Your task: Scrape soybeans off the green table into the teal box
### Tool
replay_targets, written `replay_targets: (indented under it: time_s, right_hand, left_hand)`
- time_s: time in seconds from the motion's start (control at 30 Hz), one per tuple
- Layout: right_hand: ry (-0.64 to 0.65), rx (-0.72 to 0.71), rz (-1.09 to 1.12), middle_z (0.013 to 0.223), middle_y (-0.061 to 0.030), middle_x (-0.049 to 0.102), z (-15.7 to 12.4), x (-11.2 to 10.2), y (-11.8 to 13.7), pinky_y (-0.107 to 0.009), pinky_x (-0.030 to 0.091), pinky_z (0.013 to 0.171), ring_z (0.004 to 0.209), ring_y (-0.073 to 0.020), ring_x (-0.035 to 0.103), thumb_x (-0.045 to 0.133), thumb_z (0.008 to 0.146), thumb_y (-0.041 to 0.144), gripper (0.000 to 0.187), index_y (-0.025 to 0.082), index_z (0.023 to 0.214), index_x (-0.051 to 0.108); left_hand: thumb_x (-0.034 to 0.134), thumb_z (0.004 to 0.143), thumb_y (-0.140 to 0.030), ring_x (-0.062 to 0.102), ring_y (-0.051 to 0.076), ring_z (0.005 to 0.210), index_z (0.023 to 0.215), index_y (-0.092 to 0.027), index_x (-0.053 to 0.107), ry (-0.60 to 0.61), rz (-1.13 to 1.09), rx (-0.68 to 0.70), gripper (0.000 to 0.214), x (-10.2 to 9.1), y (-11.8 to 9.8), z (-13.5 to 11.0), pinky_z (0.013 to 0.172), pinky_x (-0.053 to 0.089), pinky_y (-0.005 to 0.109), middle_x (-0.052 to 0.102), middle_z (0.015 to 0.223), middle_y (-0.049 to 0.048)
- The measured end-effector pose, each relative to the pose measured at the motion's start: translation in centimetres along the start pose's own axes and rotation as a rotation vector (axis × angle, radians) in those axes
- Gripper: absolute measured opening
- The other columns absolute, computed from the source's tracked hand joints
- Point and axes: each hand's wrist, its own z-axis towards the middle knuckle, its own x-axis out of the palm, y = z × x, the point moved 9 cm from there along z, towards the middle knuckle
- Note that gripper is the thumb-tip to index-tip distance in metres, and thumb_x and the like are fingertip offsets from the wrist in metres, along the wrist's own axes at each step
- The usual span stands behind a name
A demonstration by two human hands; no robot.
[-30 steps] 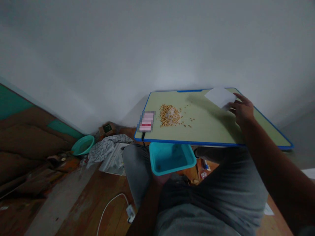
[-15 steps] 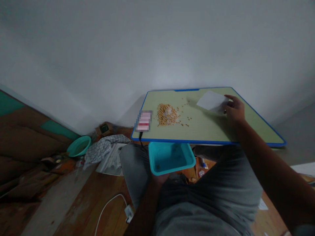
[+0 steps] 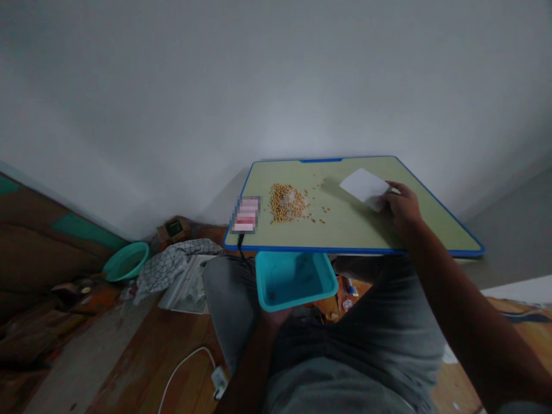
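A low green table (image 3: 366, 227) with a blue rim stands over my lap. On it lies a heap of yellow beans (image 3: 287, 202), with a few stray ones to its right. My right hand (image 3: 400, 205) rests on the table, its fingers closed on a white card (image 3: 364, 185) that it holds tilted on the surface right of the beans. My left hand (image 3: 276, 314) is under the table's near edge, gripping a turquoise tray (image 3: 295, 279) from below; only part of that hand shows. The tray holds a bean or two.
A phone (image 3: 245, 214) with a cable lies at the table's left end. On the wooden floor to the left are a checked cloth (image 3: 172, 263), a green basin (image 3: 126, 261), a small box (image 3: 175, 228) and a white charger with cord (image 3: 218, 379). A grey wall stands behind.
My right hand has slid the white card leftward across the table, closer to the beans. The tray stays under the table edge. The view has shifted slightly.
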Motion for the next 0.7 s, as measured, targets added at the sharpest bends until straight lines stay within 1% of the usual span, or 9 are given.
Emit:
replay_targets:
  time_s: [0.07, 0.13, 0.2, 0.27, 0.37, 0.47, 0.53, 0.6, 0.7]
  right_hand:
    - [0.031, -0.007, -0.021, 0.093, -0.0038, 0.076, -0.1, 0.0, -0.5, -0.029, 0.056, 0.063, 0.079, -0.0222, 0.07, 0.069, 0.057, 0.012, 0.061, 0.024, 0.117, 0.07]
    - [0.079, -0.029, -0.04, 0.095, -0.0046, 0.077, -0.2, 0.1, -0.8, -0.032, 0.059, 0.066, 0.083, -0.0242, 0.072, 0.071, 0.059, 0.015, 0.062, 0.025, 0.119, 0.069]
    - [0.099, -0.066, -0.058, 0.096, -0.0056, 0.077, -0.4, 0.0, -1.0, -0.034, 0.061, 0.069, 0.085, -0.0255, 0.073, 0.074, 0.061, 0.019, 0.06, 0.025, 0.121, 0.069]
    - [0.093, -0.103, -0.06, 0.096, -0.0059, 0.077, -0.9, -0.4, -1.2, -0.034, 0.061, 0.068, 0.084, -0.0255, 0.073, 0.076, 0.063, 0.023, 0.059, 0.025, 0.122, 0.069]
    - [0.095, -0.138, -0.058, 0.094, -0.0061, 0.077, -2.0, -0.8, -1.4, -0.032, 0.058, 0.063, 0.079, -0.0242, 0.072, 0.078, 0.064, 0.029, 0.064, 0.024, 0.127, 0.068]
    - [0.101, -0.179, -0.091, 0.094, -0.0078, 0.078, -3.0, -0.9, -1.1, -0.033, 0.058, 0.062, 0.079, -0.0249, 0.072, 0.078, 0.067, 0.033, 0.07, 0.022, 0.135, 0.066]
    - [0.108, -0.194, -0.118, 0.094, -0.0082, 0.078, -3.4, -0.9, -1.0, -0.034, 0.058, 0.063, 0.08, -0.0254, 0.072, 0.077, 0.068, 0.032, 0.073, 0.021, 0.139, 0.065]
    - [0.129, -0.197, -0.134, 0.092, -0.0075, 0.078, -3.6, -0.7, -0.9, -0.034, 0.059, 0.065, 0.079, -0.0253, 0.072, 0.078, 0.069, 0.033, 0.074, 0.021, 0.141, 0.064]
    - [0.171, -0.215, -0.142, 0.091, -0.0064, 0.078, -3.8, -0.4, -0.8, -0.035, 0.058, 0.066, 0.078, -0.0252, 0.071, 0.079, 0.071, 0.037, 0.073, 0.023, 0.14, 0.064]
  left_hand:
    - [0.026, 0.11, -0.065, 0.031, 0.028, 0.169, 0.144, -0.031, 0.074, -0.012, 0.014, 0.012, 0.068, -0.4, 0.0, 0.0, 0.141, 0.01, 0.059, 0.063, 0.164, 0.0017]
    - [0.026, 0.109, -0.068, 0.031, 0.027, 0.169, 0.138, -0.033, 0.078, -0.028, 0.044, 0.01, 0.069, -0.9, 0.2, 0.0, 0.141, 0.009, 0.058, 0.068, 0.159, 0.0011]
    - [0.024, 0.108, -0.072, 0.032, 0.026, 0.169, 0.134, -0.034, 0.08, -0.037, 0.066, -0.002, 0.072, -1.2, 0.6, 0.1, 0.141, 0.009, 0.058, 0.072, 0.155, 0.0007]
    - [0.025, 0.107, -0.074, 0.035, 0.028, 0.168, 0.132, -0.035, 0.081, -0.044, 0.068, -0.002, 0.072, -1.5, 0.7, 0.1, 0.141, 0.009, 0.058, 0.074, 0.152, -0.0004]
    - [0.03, 0.107, -0.072, 0.042, 0.03, 0.165, 0.127, -0.035, 0.083, -0.065, 0.068, 0.013, 0.068, -1.8, 0.8, 0.0, 0.141, 0.012, 0.059, 0.079, 0.145, -0.0021]
    - [0.033, 0.105, -0.074, 0.042, 0.032, 0.164, 0.12, -0.037, 0.085, -0.086, 0.08, 0.028, 0.066, -1.8, 0.6, -0.1, 0.141, 0.016, 0.058, 0.082, 0.137, -0.0048]
    - [0.034, 0.103, -0.077, 0.043, 0.035, 0.164, 0.116, -0.038, 0.086, -0.118, 0.125, 0.028, 0.066, -1.8, 0.5, -0.3, 0.139, 0.022, 0.06, 0.084, 0.134, -0.0061]
    - [0.034, 0.103, -0.078, 0.044, 0.038, 0.163, 0.114, -0.038, 0.085, -0.169, 0.204, 0.02, 0.065, -2.0, 0.5, -0.5, 0.137, 0.026, 0.064, 0.084, 0.132, -0.0051]
    - [0.035, 0.103, -0.076, 0.043, 0.039, 0.163, 0.112, -0.035, 0.084, -0.234, 0.25, 0.024, 0.064, -2.2, 0.5, -0.8, 0.136, 0.026, 0.065, 0.084, 0.134, -0.0032]
